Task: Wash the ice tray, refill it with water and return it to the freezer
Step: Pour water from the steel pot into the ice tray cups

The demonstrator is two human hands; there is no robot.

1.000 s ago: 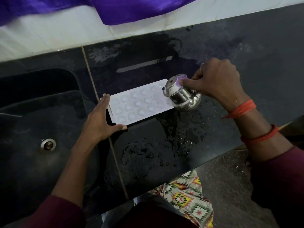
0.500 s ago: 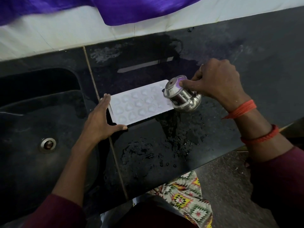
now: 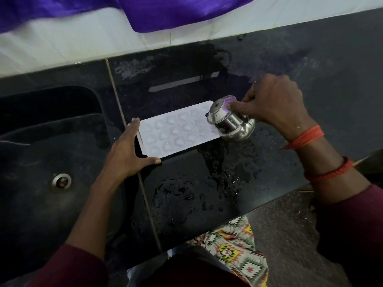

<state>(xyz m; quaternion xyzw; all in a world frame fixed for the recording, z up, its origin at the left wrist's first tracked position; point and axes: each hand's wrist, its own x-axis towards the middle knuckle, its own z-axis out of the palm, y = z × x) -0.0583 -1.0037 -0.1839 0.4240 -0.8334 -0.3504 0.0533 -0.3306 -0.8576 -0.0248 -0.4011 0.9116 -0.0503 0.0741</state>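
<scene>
A white ice tray (image 3: pixel 176 130) with heart-shaped cells lies flat on the black counter (image 3: pixel 310 69), just right of the sink. My left hand (image 3: pixel 128 154) rests against its left end, fingers straight along the short edge and thumb at the near corner. My right hand (image 3: pixel 271 102) grips a small steel pot (image 3: pixel 230 121), tipped with its mouth facing left over the tray's right end. Whether water runs from the pot cannot be made out.
A black sink (image 3: pixel 47 141) with a metal drain (image 3: pixel 61 182) fills the left side. Water puddles (image 3: pixel 207 183) spread on the counter in front of the tray. Purple cloth (image 3: pixel 176 11) hangs over the white wall behind. Patterned fabric (image 3: pixel 234 249) shows below the counter edge.
The steel pot has tipped slightly more toward the tray. My left hand stays at the tray's left end.
</scene>
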